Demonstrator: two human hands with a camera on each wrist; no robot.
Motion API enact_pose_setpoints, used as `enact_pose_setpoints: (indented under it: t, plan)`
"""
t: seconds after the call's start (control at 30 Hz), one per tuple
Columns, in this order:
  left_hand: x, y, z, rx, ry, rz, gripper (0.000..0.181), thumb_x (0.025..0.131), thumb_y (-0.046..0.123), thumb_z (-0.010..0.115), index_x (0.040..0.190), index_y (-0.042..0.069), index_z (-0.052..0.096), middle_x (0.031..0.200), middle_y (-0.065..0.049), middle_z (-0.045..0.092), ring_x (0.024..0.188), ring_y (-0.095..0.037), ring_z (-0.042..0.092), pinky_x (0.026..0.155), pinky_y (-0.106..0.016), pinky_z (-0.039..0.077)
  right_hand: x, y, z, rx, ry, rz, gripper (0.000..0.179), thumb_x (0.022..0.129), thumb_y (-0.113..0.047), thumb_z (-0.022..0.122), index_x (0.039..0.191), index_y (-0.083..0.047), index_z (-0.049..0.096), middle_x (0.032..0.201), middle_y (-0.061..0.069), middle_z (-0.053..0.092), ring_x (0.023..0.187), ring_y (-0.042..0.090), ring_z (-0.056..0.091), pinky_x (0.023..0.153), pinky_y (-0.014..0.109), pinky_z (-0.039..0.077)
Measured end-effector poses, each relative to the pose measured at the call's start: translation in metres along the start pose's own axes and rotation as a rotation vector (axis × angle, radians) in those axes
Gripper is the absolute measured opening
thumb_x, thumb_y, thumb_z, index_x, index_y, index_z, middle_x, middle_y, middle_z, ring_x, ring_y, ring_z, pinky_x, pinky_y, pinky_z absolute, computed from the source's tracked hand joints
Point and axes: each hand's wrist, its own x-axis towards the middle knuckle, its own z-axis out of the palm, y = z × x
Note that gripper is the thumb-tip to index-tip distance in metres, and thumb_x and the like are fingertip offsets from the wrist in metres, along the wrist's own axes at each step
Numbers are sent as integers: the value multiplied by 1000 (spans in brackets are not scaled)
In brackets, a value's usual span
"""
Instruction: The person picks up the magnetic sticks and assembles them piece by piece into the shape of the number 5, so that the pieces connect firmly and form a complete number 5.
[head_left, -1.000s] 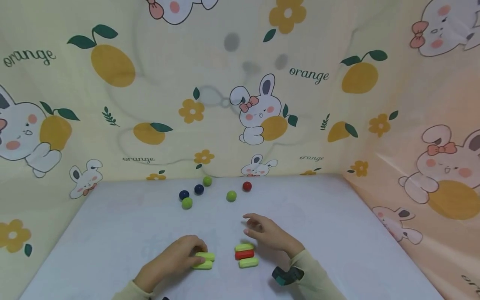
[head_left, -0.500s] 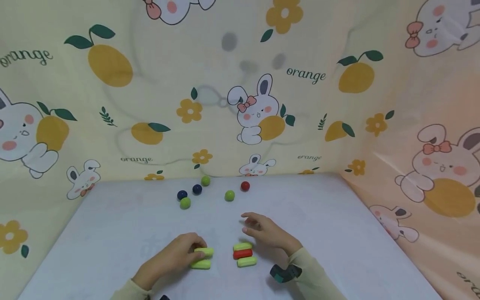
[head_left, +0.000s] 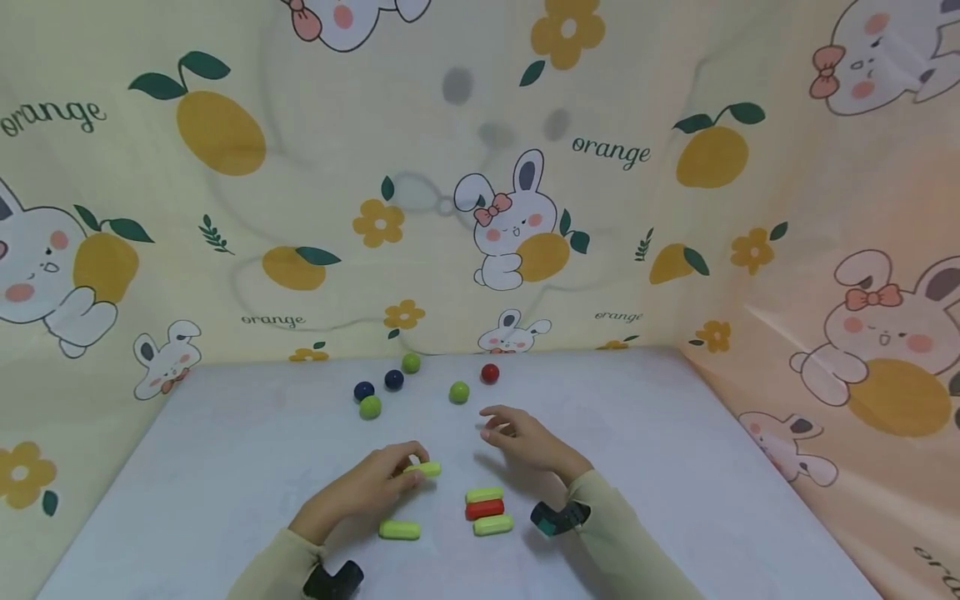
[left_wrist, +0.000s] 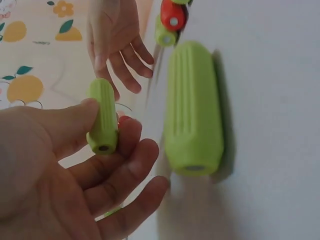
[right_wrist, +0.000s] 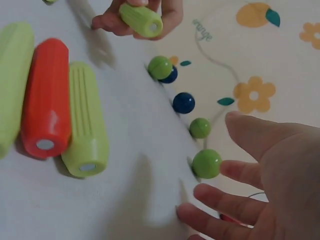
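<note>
My left hand (head_left: pixel 363 487) pinches a yellow-green magnetic stick (head_left: pixel 429 469) between thumb and fingers, raised off the table. In the left wrist view that stick (left_wrist: pixel 104 112) shows ridged sides and a dull metal disc in its end. Below the left hand lies another yellow-green stick (head_left: pixel 400 530). My right hand (head_left: pixel 536 442) hovers with loosely bent fingers and holds nothing. Nearer to me than the right hand, a red stick (head_left: pixel 484 509) lies between a far yellow-green stick (head_left: pixel 484 495) and a near yellow-green stick (head_left: pixel 492 525), side by side.
Toward the back of the white table (head_left: pixel 615 433) sit several small balls: a red ball (head_left: pixel 490 373), a green ball (head_left: pixel 459 392), a navy ball (head_left: pixel 393 380) and others further left. A patterned cloth (head_left: pixel 337 167) rises behind the table and along its sides.
My left hand has lifted one yellow-green stick away from its neighbour and carried it forward and slightly right. The right hand has shifted a little forward, still holding nothing.
</note>
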Motion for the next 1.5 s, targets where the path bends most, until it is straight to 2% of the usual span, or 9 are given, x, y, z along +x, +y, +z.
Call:
enact_pose_setpoints:
  t: [0.27,0.53,0.7,0.83,0.97,1.07,1.23,1.33,1.5]
  plan:
    - [17,-15,-8,-22,6,-29,16,104,11,53,119,12,59,84,-4,62,74,-16,57,67,-29,47,22,2,1,-8,52,29,46,101,-33,62,141,-13,54,131,11,63,115,29,63,98,49,53]
    - [23,-15,-6,-39,-6,-85,15,105,9,49,117,12,58,80,-4,58,70,-16,54,65,-29,46,39,-7,3,-21,94,59,59,95,-26,71,148,-18,47,144,17,54,112,29,64,98,48,54]
    - [25,-15,-5,-55,-2,-96,16,105,7,48,118,11,57,78,-3,57,68,-15,54,64,-28,46,53,-5,6,-64,100,43,66,95,-25,71,153,-22,40,153,17,43,105,24,61,91,41,56]
    - [25,-17,-4,-80,5,-88,17,105,8,49,119,10,58,78,-3,57,67,-15,53,63,-28,46,63,-6,8,-157,82,2,66,97,-22,69,156,-20,38,150,18,42,98,23,59,89,38,54]
    - [24,-19,-4,-117,12,-102,17,104,7,49,119,8,58,79,-5,58,66,-15,54,62,-28,48,68,-12,13,-272,76,-28,59,98,-18,66,153,-16,43,149,15,49,123,30,59,108,47,48]
    - [24,-18,-6,-133,5,-108,18,104,6,49,120,7,58,81,-6,59,67,-16,55,62,-29,49,68,-13,17,-315,103,-18,52,98,-14,64,148,-13,49,146,10,57,136,29,53,115,48,41]
    - [26,-14,-9,-143,-18,-136,19,104,7,49,121,9,59,82,-7,60,66,-16,54,61,-28,48,60,-7,21,-307,152,14,42,98,-14,64,140,-13,57,138,8,63,126,26,59,111,47,47]
    - [27,-12,-12,-153,-28,-139,19,104,7,49,120,9,59,82,-8,60,64,-16,53,58,-27,46,54,-1,21,-249,174,23,39,98,-16,66,136,-13,59,134,7,64,115,22,61,105,44,51]
    - [29,-10,-12,-183,-24,-118,21,105,7,47,123,8,58,84,-9,60,64,-16,53,57,-26,47,43,8,17,-143,203,-34,34,94,-12,70,126,-7,64,123,10,68,94,17,61,85,34,55]
